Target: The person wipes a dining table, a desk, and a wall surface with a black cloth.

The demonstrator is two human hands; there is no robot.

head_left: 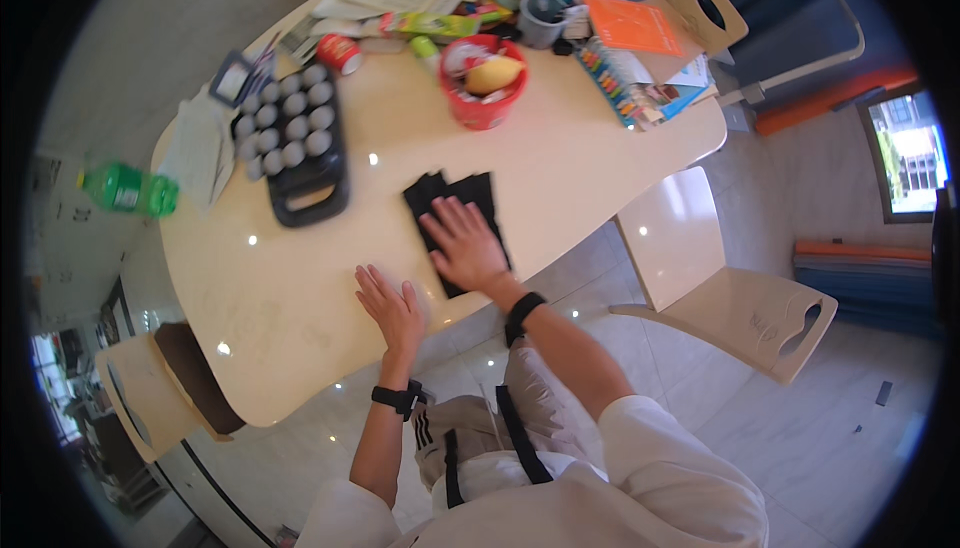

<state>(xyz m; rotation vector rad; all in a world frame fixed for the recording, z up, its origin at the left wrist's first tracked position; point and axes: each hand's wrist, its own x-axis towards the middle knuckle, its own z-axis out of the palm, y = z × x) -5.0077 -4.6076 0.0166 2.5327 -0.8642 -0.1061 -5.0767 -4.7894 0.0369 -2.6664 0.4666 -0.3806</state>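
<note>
No grasp is made by either hand. The right hand is spread palm-down over the cloth, fingers extended and apart; contact appears to be made, but the pressure applied cannot be told. The left hand is likewise unclenched and holds nothing; it is positioned nearer the wearer than the bucket and to its left. Whether the table is touched by it cannot be told.

The cloth is located on the wearer's side of the bucket, well apart from it. Light weight and a soft, limp body are to be expected — breakage is not a concern, but slipping on the smooth tabletop and shifting of layers are judged likely. Hold is best taken at the two far corners, on the end facing the bucket, or with several layers pinched together along one long side; if a single layer is lifted, the fold may be opened.

The cloth is plain black, dull and longer than wide. Its far end is divided by a notch into two flared parts; the number of layers cannot be made out, as the middle is covered by the hand.

To the left of the bucket, a black tray is found, loaded with grey rounded pieces.
</note>
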